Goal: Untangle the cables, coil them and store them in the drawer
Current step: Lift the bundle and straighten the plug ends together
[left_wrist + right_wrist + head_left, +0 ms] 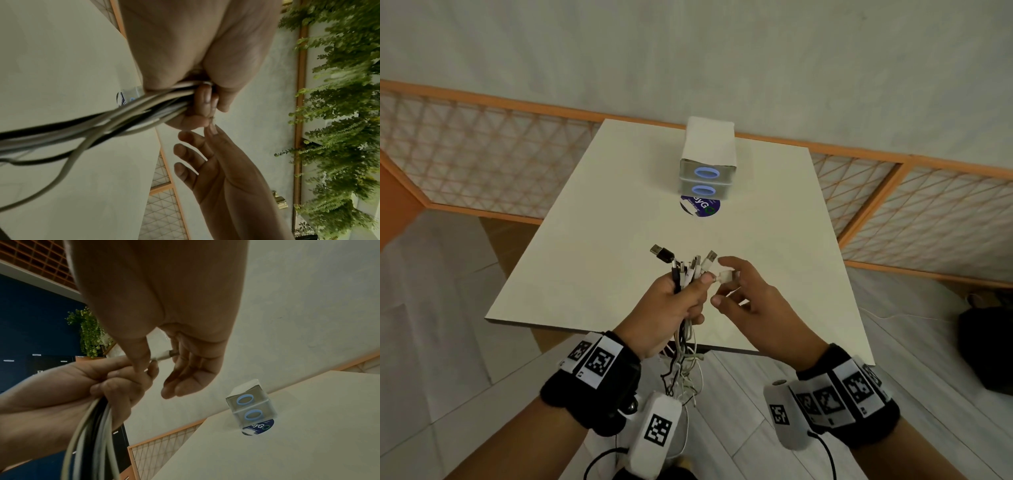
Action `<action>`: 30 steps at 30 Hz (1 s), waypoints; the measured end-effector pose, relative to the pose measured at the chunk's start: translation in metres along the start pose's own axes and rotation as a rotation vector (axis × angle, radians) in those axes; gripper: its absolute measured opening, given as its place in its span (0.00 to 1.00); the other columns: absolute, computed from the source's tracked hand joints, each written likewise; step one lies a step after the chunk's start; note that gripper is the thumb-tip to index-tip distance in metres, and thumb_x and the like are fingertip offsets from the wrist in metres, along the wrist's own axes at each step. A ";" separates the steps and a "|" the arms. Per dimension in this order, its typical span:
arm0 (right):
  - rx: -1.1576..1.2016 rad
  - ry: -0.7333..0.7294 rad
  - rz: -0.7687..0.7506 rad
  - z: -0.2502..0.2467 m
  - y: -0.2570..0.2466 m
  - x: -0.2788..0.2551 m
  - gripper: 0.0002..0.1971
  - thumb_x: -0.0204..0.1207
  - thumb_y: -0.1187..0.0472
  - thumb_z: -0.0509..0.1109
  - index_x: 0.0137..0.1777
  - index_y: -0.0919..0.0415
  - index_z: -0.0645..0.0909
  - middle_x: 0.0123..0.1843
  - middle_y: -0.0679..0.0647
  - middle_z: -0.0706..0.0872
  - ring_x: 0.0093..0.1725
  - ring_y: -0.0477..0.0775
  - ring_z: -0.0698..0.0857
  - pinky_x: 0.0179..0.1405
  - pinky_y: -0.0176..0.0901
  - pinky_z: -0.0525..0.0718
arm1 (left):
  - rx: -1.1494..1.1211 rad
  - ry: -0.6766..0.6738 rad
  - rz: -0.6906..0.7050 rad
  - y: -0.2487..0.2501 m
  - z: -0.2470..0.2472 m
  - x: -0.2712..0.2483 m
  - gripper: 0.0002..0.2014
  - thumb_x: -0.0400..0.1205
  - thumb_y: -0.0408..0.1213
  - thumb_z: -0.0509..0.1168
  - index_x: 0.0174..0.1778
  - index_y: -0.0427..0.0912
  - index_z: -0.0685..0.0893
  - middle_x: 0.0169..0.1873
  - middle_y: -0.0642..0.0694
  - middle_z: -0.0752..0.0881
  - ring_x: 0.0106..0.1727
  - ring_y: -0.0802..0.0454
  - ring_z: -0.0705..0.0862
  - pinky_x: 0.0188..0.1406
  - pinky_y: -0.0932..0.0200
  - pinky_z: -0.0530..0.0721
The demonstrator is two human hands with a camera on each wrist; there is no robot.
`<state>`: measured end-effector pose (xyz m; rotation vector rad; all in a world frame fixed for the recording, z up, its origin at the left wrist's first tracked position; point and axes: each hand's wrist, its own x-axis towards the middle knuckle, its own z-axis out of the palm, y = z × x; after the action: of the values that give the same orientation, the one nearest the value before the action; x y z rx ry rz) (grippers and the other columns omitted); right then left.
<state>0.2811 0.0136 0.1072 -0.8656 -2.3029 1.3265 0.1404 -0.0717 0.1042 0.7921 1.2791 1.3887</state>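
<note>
My left hand (pixel 681 301) grips a bundle of black and white cables (pixel 685 270) above the table's front edge. Several USB plugs stick up out of the fist, and the loose lengths (pixel 683 370) hang tangled below it. In the left wrist view the cables (pixel 123 110) run out of the fist to the left. My right hand (pixel 736 291) is just right of it, fingers spread and loosely bent around a white plug (pixel 726 275) that my left thumb pins at its cable end. The plug (pixel 165 355) touches the right fingers (pixel 185 369). The two-drawer unit (pixel 707 161) stands at the far side with both drawers shut.
A white table (pixel 585 240) carries the drawer unit and a round blue label (pixel 700 207) in front of it. An orange-framed lattice fence (pixel 482 144) runs behind the table. A dark bag (pixel 986 349) lies on the floor at the right.
</note>
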 end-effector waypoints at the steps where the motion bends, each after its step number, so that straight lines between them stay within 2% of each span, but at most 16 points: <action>1: 0.008 0.010 -0.002 -0.002 0.003 0.001 0.26 0.77 0.59 0.69 0.73 0.46 0.64 0.46 0.50 0.84 0.39 0.43 0.83 0.39 0.32 0.81 | -0.014 0.007 0.003 0.000 0.002 0.001 0.13 0.85 0.38 0.58 0.34 0.46 0.77 0.24 0.52 0.63 0.24 0.57 0.62 0.30 0.65 0.77; 4: 0.017 0.017 0.018 -0.007 0.009 0.001 0.30 0.77 0.58 0.70 0.75 0.46 0.61 0.46 0.49 0.85 0.42 0.45 0.85 0.41 0.33 0.82 | -0.057 0.020 -0.003 0.000 0.006 0.003 0.10 0.86 0.38 0.57 0.42 0.47 0.82 0.26 0.51 0.64 0.24 0.58 0.63 0.32 0.65 0.79; 7: -0.011 -0.017 0.009 -0.010 0.012 0.004 0.28 0.77 0.58 0.70 0.75 0.48 0.63 0.46 0.48 0.86 0.42 0.43 0.85 0.43 0.36 0.84 | -0.119 0.048 0.003 -0.003 0.006 0.006 0.07 0.86 0.36 0.57 0.49 0.43 0.81 0.26 0.51 0.68 0.25 0.58 0.67 0.36 0.63 0.81; 9: -0.022 -0.015 0.005 -0.008 0.013 0.007 0.28 0.77 0.57 0.70 0.74 0.53 0.65 0.51 0.48 0.85 0.43 0.41 0.85 0.44 0.34 0.83 | -0.162 0.075 0.014 -0.006 0.005 0.007 0.07 0.87 0.35 0.56 0.48 0.42 0.79 0.26 0.52 0.70 0.26 0.58 0.69 0.39 0.63 0.80; 11: -0.016 -0.017 0.031 -0.004 0.013 0.010 0.33 0.75 0.53 0.71 0.77 0.54 0.61 0.56 0.44 0.82 0.49 0.38 0.84 0.46 0.30 0.81 | -0.166 0.101 0.036 -0.008 0.005 0.010 0.07 0.87 0.36 0.55 0.46 0.42 0.77 0.25 0.52 0.70 0.27 0.57 0.68 0.41 0.61 0.79; 14: 0.171 -0.096 0.077 0.001 0.009 0.014 0.44 0.70 0.44 0.69 0.81 0.48 0.49 0.65 0.41 0.78 0.65 0.37 0.78 0.59 0.31 0.79 | -0.079 0.127 0.004 -0.008 0.005 0.014 0.07 0.86 0.37 0.57 0.48 0.43 0.80 0.23 0.55 0.71 0.27 0.57 0.67 0.31 0.64 0.73; 16: 0.378 -0.096 0.113 0.002 0.005 0.021 0.43 0.69 0.43 0.68 0.81 0.46 0.50 0.70 0.45 0.77 0.68 0.41 0.78 0.69 0.41 0.77 | 0.015 0.061 -0.036 -0.008 0.005 0.014 0.08 0.86 0.34 0.57 0.45 0.43 0.80 0.21 0.56 0.70 0.25 0.57 0.64 0.24 0.66 0.65; 17: 0.415 -0.085 0.114 0.002 0.001 0.026 0.41 0.70 0.45 0.68 0.81 0.46 0.52 0.70 0.46 0.78 0.68 0.42 0.79 0.70 0.44 0.77 | 0.067 0.002 -0.047 -0.008 0.004 0.012 0.10 0.87 0.33 0.56 0.40 0.43 0.77 0.21 0.56 0.69 0.24 0.57 0.63 0.23 0.65 0.63; 19: 0.388 -0.104 0.072 0.002 -0.008 0.035 0.35 0.75 0.52 0.69 0.79 0.46 0.57 0.69 0.46 0.78 0.65 0.43 0.81 0.64 0.41 0.81 | 0.165 -0.099 -0.073 -0.008 0.001 0.009 0.14 0.87 0.34 0.55 0.34 0.44 0.70 0.21 0.55 0.70 0.23 0.58 0.63 0.23 0.65 0.63; 22: 0.274 -0.227 0.024 0.008 -0.015 0.044 0.27 0.76 0.60 0.71 0.75 0.48 0.69 0.65 0.49 0.81 0.61 0.46 0.83 0.60 0.42 0.84 | 0.292 -0.136 -0.071 -0.010 -0.005 0.007 0.11 0.85 0.34 0.60 0.35 0.44 0.75 0.23 0.51 0.70 0.24 0.55 0.64 0.23 0.64 0.64; 24: 0.241 -0.241 0.014 0.012 -0.017 0.047 0.24 0.76 0.63 0.71 0.72 0.50 0.74 0.58 0.50 0.83 0.58 0.49 0.85 0.60 0.42 0.83 | 0.314 -0.130 -0.045 -0.009 -0.009 0.007 0.06 0.82 0.33 0.64 0.39 0.45 0.79 0.23 0.50 0.71 0.23 0.56 0.65 0.22 0.64 0.66; 27: 0.247 -0.234 -0.012 0.018 -0.019 0.048 0.27 0.76 0.67 0.70 0.73 0.49 0.71 0.49 0.49 0.84 0.53 0.48 0.84 0.57 0.36 0.81 | 0.273 -0.108 -0.058 -0.011 -0.015 0.006 0.07 0.80 0.31 0.66 0.38 0.47 0.79 0.21 0.56 0.70 0.21 0.58 0.64 0.21 0.64 0.64; 30: 0.255 -0.250 -0.041 0.021 -0.018 0.048 0.29 0.76 0.69 0.69 0.75 0.50 0.69 0.46 0.47 0.81 0.49 0.45 0.82 0.57 0.36 0.81 | 0.250 -0.102 -0.055 -0.014 -0.019 0.007 0.11 0.79 0.35 0.67 0.33 0.54 0.81 0.24 0.46 0.69 0.22 0.55 0.63 0.22 0.61 0.62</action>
<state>0.2269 0.0244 0.1122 -0.5959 -2.2449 1.7490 0.1241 -0.0716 0.0856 0.9766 1.4000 1.1428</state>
